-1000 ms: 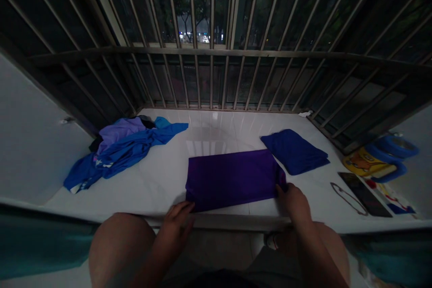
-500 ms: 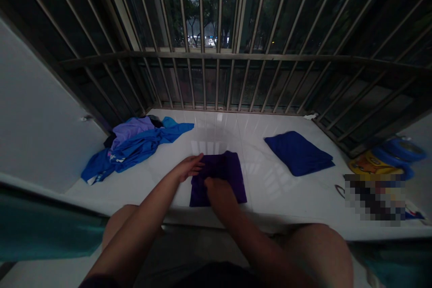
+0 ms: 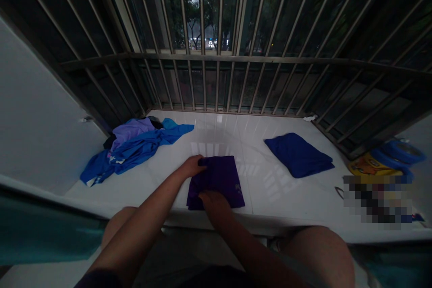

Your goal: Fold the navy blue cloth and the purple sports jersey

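Note:
A folded purple garment (image 3: 221,173) lies flat on the white sill in front of me, with a small pale print near its right edge. My left hand (image 3: 194,166) is closed on the garment's far left corner, its fingertips partly hidden at the cloth. Nearer to me, my right hand (image 3: 215,201) grips the garment by its near left part; most of its fingers are out of sight beneath the hand. A folded dark blue garment (image 3: 297,155) rests to the right, apart from both hands.
A loose pile of blue clothes (image 3: 137,149) with a lilac garment (image 3: 132,132) lies on the left of the white tiled sill (image 3: 263,209). A yellow-and-blue container (image 3: 374,164) stands at the right, beside a blurred-out patch. Metal bars (image 3: 216,58) close off the back.
My left hand's fingers have come onto the far left corner. My right hand has drawn slightly toward me. The garment now lies flatter and squarer, with its print showing.

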`<act>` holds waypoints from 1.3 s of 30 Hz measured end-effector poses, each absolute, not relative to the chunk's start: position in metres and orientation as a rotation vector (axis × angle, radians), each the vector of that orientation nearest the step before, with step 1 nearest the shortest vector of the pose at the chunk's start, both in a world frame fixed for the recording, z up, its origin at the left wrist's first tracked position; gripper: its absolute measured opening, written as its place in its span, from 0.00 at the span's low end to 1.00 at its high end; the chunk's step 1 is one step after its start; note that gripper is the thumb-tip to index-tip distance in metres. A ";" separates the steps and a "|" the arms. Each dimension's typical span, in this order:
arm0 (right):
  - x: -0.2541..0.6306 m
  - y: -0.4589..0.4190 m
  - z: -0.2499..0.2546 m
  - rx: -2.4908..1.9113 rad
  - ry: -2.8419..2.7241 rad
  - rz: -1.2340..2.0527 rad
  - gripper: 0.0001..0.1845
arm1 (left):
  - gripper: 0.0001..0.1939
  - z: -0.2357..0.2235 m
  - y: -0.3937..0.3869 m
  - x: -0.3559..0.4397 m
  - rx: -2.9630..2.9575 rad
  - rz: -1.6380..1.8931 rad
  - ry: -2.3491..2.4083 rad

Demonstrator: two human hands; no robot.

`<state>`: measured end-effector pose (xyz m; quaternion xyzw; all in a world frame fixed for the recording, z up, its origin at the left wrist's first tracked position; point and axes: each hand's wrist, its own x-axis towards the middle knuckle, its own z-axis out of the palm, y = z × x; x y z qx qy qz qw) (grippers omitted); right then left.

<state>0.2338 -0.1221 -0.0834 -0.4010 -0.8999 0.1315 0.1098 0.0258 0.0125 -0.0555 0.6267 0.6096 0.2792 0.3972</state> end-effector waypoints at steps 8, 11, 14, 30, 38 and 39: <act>0.256 -0.137 -0.090 -0.991 -2.708 0.338 0.20 | 0.10 -0.075 0.028 0.007 1.808 0.764 1.615; 0.255 -0.144 -0.099 -1.029 -2.659 0.352 0.25 | 0.13 -0.074 0.019 0.004 1.961 0.822 1.574; 0.253 -0.143 -0.112 -0.988 -2.648 0.325 0.26 | 0.12 -0.074 0.010 0.005 2.108 0.833 1.461; 0.388 -0.093 -0.066 -1.236 -2.459 0.320 0.21 | 0.14 -0.070 -0.092 0.004 1.854 0.666 1.797; 0.368 -0.116 -0.082 -1.517 -2.301 0.187 0.17 | 0.18 -0.070 -0.106 0.034 1.665 0.770 1.809; 0.364 -0.115 -0.083 -1.539 -2.285 0.179 0.13 | 0.17 -0.069 -0.104 0.033 1.667 0.790 1.783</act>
